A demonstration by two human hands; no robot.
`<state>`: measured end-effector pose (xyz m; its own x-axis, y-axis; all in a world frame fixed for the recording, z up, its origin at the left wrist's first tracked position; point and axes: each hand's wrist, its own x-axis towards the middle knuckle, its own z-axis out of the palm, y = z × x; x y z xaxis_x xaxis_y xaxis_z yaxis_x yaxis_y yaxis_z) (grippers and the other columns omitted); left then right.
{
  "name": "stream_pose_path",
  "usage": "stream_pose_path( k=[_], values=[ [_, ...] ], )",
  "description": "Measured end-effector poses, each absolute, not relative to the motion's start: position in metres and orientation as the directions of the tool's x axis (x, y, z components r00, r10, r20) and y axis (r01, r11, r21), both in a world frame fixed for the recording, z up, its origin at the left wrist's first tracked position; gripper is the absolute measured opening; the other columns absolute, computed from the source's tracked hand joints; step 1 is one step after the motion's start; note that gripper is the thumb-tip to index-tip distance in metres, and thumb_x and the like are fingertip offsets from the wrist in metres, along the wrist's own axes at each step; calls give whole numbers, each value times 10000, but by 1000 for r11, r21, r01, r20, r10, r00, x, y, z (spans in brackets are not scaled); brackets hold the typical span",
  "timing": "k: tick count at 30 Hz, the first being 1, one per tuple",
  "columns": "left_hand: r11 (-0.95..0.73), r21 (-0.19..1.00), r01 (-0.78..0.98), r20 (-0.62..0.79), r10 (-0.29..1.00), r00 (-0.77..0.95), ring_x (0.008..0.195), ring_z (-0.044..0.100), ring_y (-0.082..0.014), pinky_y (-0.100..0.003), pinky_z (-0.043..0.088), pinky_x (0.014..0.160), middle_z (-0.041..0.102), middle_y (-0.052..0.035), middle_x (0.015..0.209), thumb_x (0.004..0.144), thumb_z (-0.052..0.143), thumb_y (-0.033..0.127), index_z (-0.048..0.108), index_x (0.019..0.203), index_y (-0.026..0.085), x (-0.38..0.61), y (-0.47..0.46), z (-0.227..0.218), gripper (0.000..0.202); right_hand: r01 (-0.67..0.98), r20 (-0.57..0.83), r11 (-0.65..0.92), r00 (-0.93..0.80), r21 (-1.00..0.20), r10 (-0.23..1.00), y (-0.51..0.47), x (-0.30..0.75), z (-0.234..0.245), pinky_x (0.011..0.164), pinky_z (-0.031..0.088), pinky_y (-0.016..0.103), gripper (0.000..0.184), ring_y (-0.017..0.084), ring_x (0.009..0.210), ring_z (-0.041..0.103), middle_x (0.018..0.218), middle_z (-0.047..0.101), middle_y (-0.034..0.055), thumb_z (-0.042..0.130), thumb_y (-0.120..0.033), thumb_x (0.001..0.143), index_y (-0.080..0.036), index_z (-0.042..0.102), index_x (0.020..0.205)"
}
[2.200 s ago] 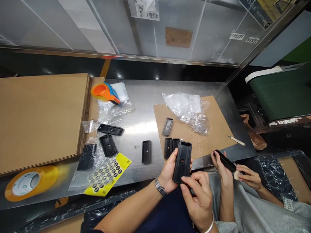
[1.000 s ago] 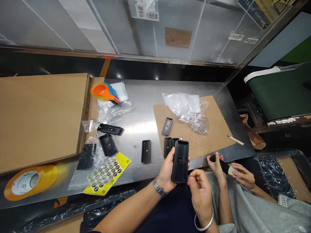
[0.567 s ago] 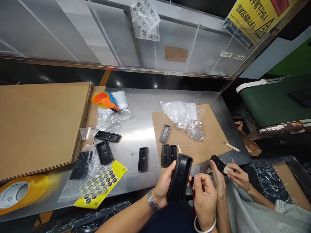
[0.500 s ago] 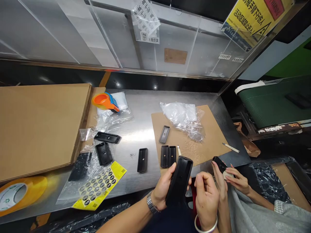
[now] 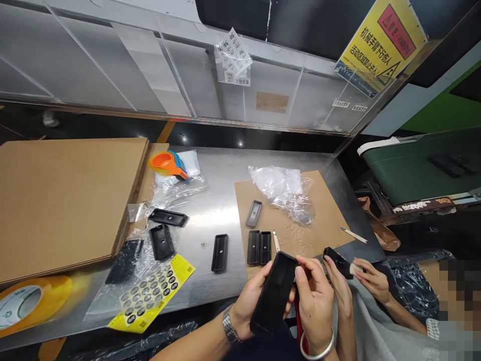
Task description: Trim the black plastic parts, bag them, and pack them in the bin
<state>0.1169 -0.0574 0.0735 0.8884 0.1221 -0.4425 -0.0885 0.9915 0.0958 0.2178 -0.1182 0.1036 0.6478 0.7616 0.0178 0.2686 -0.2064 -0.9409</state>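
Observation:
My left hand (image 5: 251, 299) is closed around a long black plastic tray (image 5: 273, 296), tilted with its hollow side towards me. At the tray's upper right corner, my right hand (image 5: 315, 296) has thumb and fingers pinched together. What they hold, if anything, is hidden. On the table beyond lie two black trays (image 5: 259, 247) side by side, with a pale-handled craft knife (image 5: 276, 240) next to them. Further left is another black tray (image 5: 220, 253) with a small hole or spot in its floor.
To my right, a co-worker's hands (image 5: 370, 281) hold a black piece (image 5: 338, 263) and something whitish. A clear plastic bag (image 5: 281, 188) lies on cardboard (image 5: 323, 200). At left are stacked cardboard (image 5: 67, 195), an orange tape dispenser (image 5: 169, 165), a yellow sticker sheet (image 5: 150, 296) and a tape roll (image 5: 33, 303).
My right hand has moved up and left to the tray's upper corner. The tray has dropped slightly in view, still in my left hand. The camera has tilted up a little.

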Motion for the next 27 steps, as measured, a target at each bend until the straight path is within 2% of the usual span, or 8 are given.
stream_pose_path(
  k=[5,12,20,25,27],
  values=[
    [988,112,-103,-434,142,890,484,541,-117,-216,405,474,596,-86,650,817,280,550,636,760,61,113,-59,75,608,340,86,-178,635,-924,768,-119,218,97,649,487,254,180,165,799,596,848,565,47,494,-297,815,-189,593,921],
    [980,173,-102,-462,172,870,468,535,-110,-209,402,468,593,-92,630,826,237,547,629,704,56,105,-62,79,641,357,79,-157,565,-921,821,-119,214,96,619,459,232,183,144,760,583,837,569,39,455,-273,828,-191,589,921],
    [958,281,-56,-521,201,830,468,541,-111,-202,396,464,607,-85,615,808,285,563,613,716,61,91,-61,73,607,424,51,-91,311,-901,949,-113,223,96,564,412,213,276,109,627,508,691,489,6,414,-224,840,-216,635,1006],
    [941,324,-93,-618,286,732,511,558,-107,-189,403,488,635,-83,640,785,407,531,627,770,63,83,-60,71,517,351,-29,-145,316,-925,948,-108,220,81,672,438,241,295,150,784,547,826,568,42,424,-310,846,-212,612,1050],
    [918,359,-169,-612,368,700,565,579,-112,-198,428,546,660,-83,711,788,449,480,632,840,78,83,-59,71,444,310,-53,-168,346,-936,937,-108,215,72,704,445,259,344,168,827,549,907,585,61,435,-359,837,-198,566,1111]
  ],
)
